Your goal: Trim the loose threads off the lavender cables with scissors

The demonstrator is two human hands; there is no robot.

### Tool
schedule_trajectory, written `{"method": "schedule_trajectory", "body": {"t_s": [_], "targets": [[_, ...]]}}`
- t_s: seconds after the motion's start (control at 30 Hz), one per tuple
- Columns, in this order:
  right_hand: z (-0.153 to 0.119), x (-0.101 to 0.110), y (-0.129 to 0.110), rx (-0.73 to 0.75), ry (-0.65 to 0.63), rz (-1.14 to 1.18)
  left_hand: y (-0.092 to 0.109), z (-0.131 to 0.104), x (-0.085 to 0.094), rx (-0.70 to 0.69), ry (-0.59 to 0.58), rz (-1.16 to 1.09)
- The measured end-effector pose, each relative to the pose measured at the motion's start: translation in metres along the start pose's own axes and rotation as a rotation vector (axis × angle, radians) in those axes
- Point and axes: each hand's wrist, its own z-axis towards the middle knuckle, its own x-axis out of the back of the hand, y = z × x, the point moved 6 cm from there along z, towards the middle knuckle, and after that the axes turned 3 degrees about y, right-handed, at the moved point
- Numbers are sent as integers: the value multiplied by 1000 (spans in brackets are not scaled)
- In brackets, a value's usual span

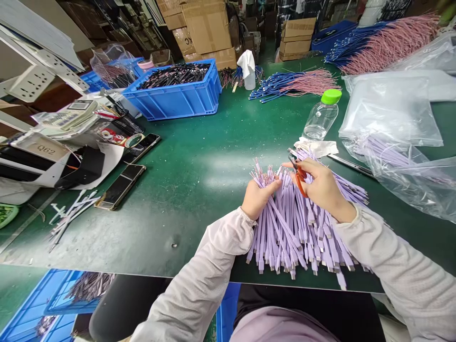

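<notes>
A thick pile of flat light-purple cables lies in front of me, plugs towards the table's front edge and stripped wire ends pointing away. My left hand is closed at the left side of the pile, thumb and fingers pinching a purple cable near its bare wire end. In my right hand is a pair of small cutting pliers with orange handles. Their dark jaws point up and away, just above the far end of the pile. My right fingers wrap around the handles, and the palm side is hidden.
Beyond the pile stand a clear bottle with a green cap and a white tissue. Plastic bags lie to the right. Further back are a blue bin and blue-and-pink wire bundles. Phones lie left.
</notes>
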Motion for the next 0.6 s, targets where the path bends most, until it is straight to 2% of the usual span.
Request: {"method": "schedule_trajectory", "body": {"t_s": [0.27,0.47,0.6], "targets": [[0,0,-5,37,-7,-38,3,0,1,-23,27,54],[1,5,-8,20,53,-85,2,0,2,-32,44,73],[0,0,-11,70,4,-73,3,-1,1,-50,31,102]]}}
